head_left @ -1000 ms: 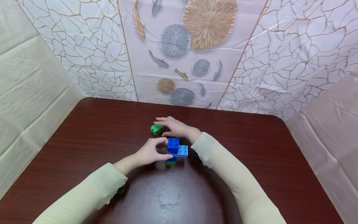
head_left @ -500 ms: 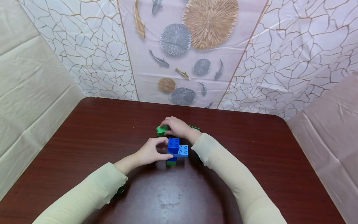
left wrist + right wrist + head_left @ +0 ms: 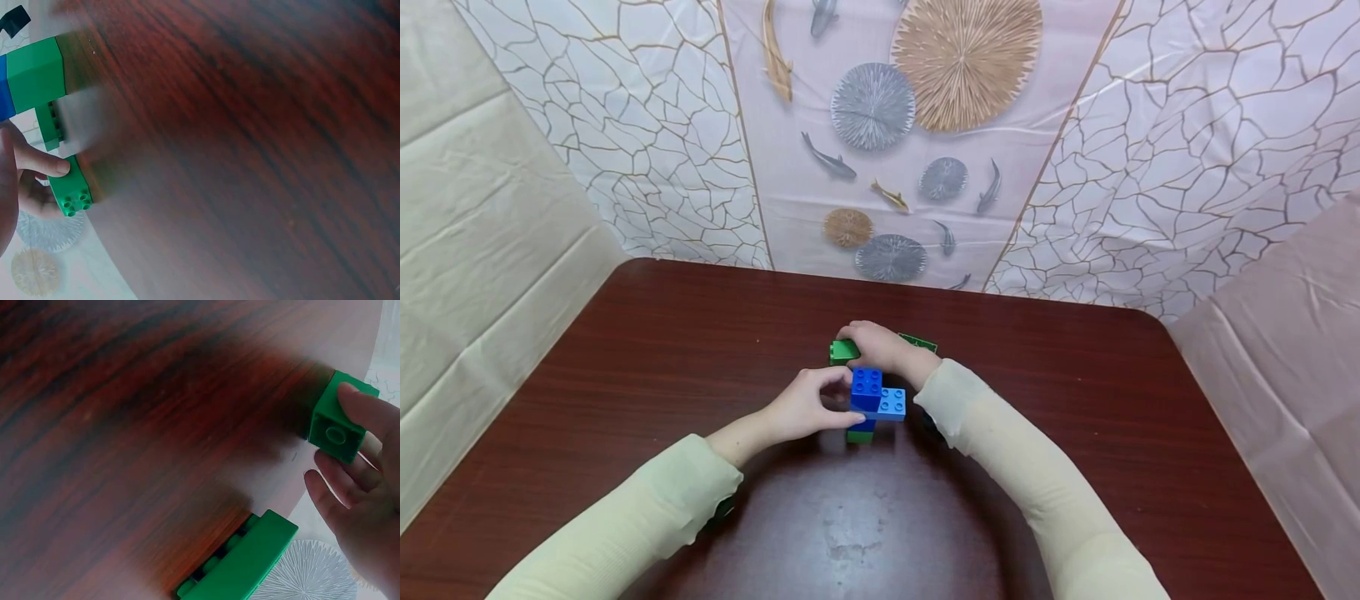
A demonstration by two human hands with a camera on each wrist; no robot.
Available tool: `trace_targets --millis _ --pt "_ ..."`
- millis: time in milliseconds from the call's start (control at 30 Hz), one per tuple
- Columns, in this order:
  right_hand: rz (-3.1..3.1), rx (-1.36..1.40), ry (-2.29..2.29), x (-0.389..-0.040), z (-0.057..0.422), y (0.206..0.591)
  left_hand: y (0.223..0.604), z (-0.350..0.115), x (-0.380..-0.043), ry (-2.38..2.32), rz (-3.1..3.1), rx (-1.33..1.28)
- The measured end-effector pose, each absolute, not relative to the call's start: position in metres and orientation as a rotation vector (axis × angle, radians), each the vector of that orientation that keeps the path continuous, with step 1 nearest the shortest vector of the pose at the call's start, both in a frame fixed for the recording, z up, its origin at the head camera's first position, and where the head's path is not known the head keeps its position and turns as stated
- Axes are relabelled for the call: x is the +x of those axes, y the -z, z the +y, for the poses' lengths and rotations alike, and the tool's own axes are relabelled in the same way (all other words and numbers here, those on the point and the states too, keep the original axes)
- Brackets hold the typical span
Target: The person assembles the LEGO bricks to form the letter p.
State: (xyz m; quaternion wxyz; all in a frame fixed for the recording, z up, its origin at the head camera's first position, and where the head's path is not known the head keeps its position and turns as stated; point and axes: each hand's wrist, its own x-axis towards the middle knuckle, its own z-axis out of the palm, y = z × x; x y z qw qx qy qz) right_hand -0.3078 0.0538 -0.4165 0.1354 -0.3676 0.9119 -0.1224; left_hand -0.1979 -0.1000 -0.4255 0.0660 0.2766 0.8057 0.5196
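My left hand (image 3: 797,407) grips a small upright stack of toy building bricks at the table's middle. A dark blue brick (image 3: 867,387) tops it, over a light blue brick (image 3: 892,404) jutting right. Below come more dark blue and a green base brick (image 3: 36,74). Just behind the stack, my right hand (image 3: 880,347) pinches a loose green brick (image 3: 342,428) between thumb and fingers. The right wrist view shows its hollow underside; in the left wrist view its studs point away from the thumb.
A long green studded brick (image 3: 919,342) lies behind my right wrist, and the right wrist view shows it on its side. The dark red-brown table (image 3: 1075,400) has a patterned cloth (image 3: 880,208) hanging along its far edge.
My right hand has closed its fingers on the loose green brick and drawn it a little to the right, turning it. The left hand and the stack have stayed put.
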Motion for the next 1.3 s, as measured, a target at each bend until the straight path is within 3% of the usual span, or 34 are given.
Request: trace_targets --millis 1300 --pt "2.748 -0.872 0.922 -0.281 0.101 0.370 0.416 -0.098 -0.200 -1.378 2.517 0.860"
